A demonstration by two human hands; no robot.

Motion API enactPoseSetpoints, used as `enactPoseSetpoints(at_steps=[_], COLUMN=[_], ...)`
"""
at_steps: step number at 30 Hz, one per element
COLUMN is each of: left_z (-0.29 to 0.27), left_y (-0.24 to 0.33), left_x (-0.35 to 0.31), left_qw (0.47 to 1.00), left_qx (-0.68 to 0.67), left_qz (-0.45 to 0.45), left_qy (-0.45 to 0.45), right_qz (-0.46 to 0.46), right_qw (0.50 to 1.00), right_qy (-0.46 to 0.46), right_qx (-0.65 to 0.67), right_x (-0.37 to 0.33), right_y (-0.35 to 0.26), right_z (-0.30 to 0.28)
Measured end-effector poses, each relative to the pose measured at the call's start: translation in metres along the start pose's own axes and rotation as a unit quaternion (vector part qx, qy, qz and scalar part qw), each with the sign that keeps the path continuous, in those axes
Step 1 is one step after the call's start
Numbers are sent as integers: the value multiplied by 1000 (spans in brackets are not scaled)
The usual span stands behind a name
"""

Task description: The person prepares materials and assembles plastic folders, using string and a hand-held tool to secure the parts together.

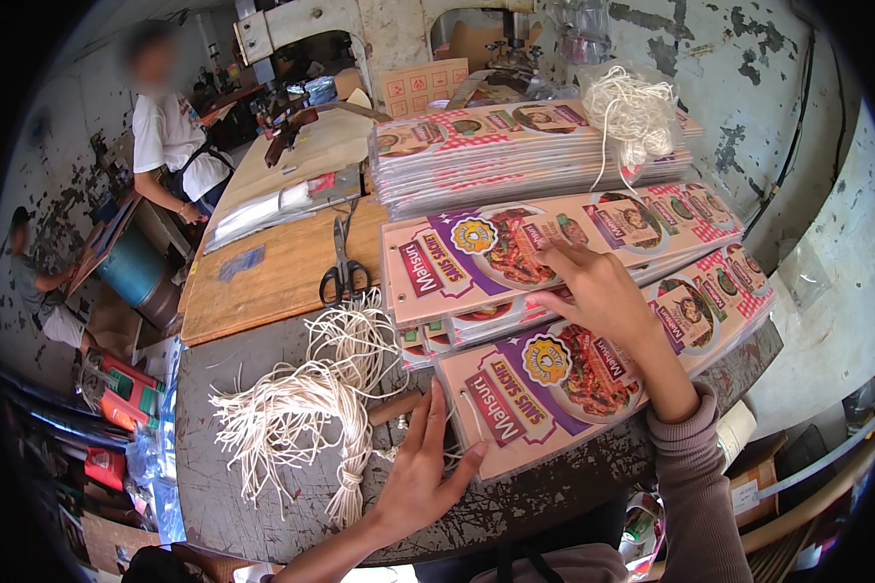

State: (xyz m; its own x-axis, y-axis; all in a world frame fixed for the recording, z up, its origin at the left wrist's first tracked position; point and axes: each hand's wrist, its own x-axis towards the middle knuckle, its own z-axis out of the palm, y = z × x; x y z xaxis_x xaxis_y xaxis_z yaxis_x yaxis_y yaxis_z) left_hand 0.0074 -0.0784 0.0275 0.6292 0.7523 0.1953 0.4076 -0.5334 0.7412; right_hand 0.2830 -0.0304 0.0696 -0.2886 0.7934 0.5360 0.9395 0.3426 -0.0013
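Note:
My right hand (598, 291) reaches over a middle stack of plastic-covered printed boards. Its fingers bend over the face of the top printed board (428, 228), with the thumb at that board's near edge. Closer to me lies another printed board (476, 457), with a hole near its left end. My left hand (420, 466) is beside that end, fingers stretched out and thumb apart near the board's corner. A thin white string shows by the left fingers; I cannot tell whether they touch it. Left of this hand lies a bundle of white cords (311, 413), knotted at its near end.
Black scissors (342, 267) lie beyond the cords, by a wooden board (262, 282). A taller stack of printed boards (515, 170) stands at the back, topped by a bag of white cord (632, 112). Two people are at the far left. A peeling wall (729, 97) bounds the right.

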Motion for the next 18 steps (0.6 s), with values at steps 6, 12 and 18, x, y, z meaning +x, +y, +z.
enactPoseSetpoints(at_steps=[6, 12, 18], left_z=[2, 1, 2], left_y=[-1, 0, 0], left_x=[-2, -2, -2], left_qw=[1000, 1000, 1000], left_qx=[0, 3, 1], left_qz=[-10, -15, -8], left_qy=[10, 8, 9], right_qz=[7, 3, 10], right_qw=[1000, 1000, 1000], right_qy=[-10, 0, -13], right_qx=[5, -3, -5], right_x=[0, 0, 0], right_y=[0, -1, -1], right_z=[0, 0, -1])
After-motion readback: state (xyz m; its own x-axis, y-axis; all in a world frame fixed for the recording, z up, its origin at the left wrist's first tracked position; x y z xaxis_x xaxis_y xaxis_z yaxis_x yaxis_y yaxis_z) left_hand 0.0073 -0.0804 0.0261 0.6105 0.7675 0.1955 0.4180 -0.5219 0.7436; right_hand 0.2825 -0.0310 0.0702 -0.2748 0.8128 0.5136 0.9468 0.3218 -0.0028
